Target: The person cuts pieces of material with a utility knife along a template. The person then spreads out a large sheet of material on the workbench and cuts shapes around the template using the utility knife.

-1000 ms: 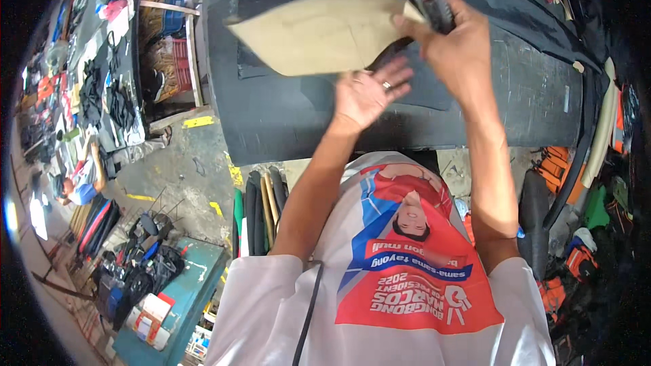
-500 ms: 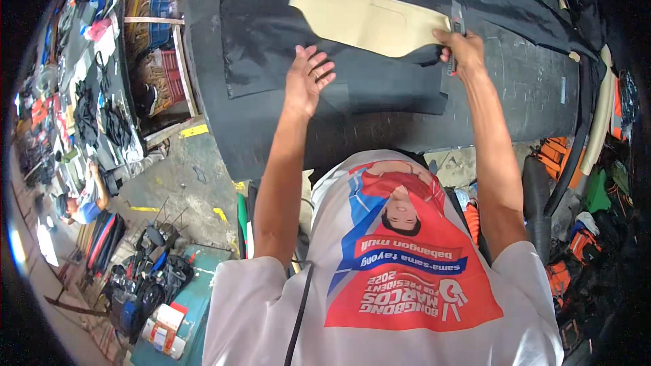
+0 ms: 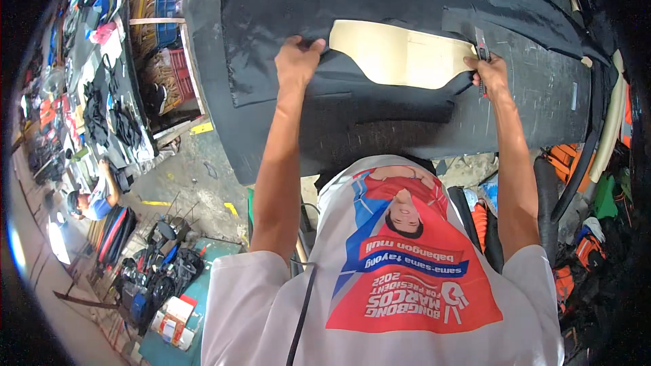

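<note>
Head view: two hands work a cream pattern piece (image 3: 400, 57) on black fabric (image 3: 352, 105) spread over a dark worktable (image 3: 536, 108).

Left hand (image 3: 296, 61) curls over the fabric's fold, pinning it flat; right hand (image 3: 489, 71) pinches a utility knife (image 3: 481, 51) at the pattern's right edge. Open fabric lies beyond.

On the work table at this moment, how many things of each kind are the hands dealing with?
Black fabric sheets: 1
Cream pattern pieces: 1
Cutters: 1, in the right hand
Total: 3
The left hand grips the fabric's edge.
</note>
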The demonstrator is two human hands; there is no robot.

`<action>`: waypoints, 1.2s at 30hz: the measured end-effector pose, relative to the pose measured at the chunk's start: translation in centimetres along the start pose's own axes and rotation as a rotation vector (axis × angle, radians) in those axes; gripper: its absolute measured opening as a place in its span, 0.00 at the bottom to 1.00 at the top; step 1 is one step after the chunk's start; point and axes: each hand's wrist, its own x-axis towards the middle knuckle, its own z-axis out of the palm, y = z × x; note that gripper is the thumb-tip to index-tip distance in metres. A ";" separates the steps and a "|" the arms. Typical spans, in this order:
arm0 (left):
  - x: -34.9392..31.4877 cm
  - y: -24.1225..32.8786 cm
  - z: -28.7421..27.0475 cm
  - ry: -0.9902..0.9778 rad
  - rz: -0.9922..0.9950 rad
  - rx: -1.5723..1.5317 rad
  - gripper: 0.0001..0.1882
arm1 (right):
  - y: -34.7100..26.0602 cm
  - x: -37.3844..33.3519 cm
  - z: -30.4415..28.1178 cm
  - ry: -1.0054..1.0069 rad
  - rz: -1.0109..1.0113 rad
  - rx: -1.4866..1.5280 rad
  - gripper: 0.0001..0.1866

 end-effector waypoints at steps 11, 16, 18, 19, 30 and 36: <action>-2.9 -0.9 -2.4 -0.285 -0.281 -0.229 0.34 | -0.2 0.1 3.4 -0.027 0.028 0.004 0.13; -1.5 -4.9 -3.8 -0.222 -0.040 -0.444 0.27 | -1.2 -0.3 5.3 -0.092 0.023 0.038 0.14; -1.4 -5.6 -3.6 -0.207 0.003 -0.578 0.26 | -1.7 -0.3 6.3 -0.099 0.011 0.070 0.14; -1.4 -5.6 -3.6 -0.174 -0.018 -0.679 0.25 | -2.0 -0.3 6.8 -0.081 0.004 0.069 0.14; -3.2 -5.7 -5.1 -0.135 -0.061 -0.823 0.28 | -2.5 -1.6 7.3 -0.139 0.013 0.097 0.12; -3.6 -4.6 -2.4 -0.021 -0.099 -0.726 0.28 | -1.3 -1.7 6.9 -0.165 0.024 0.051 0.12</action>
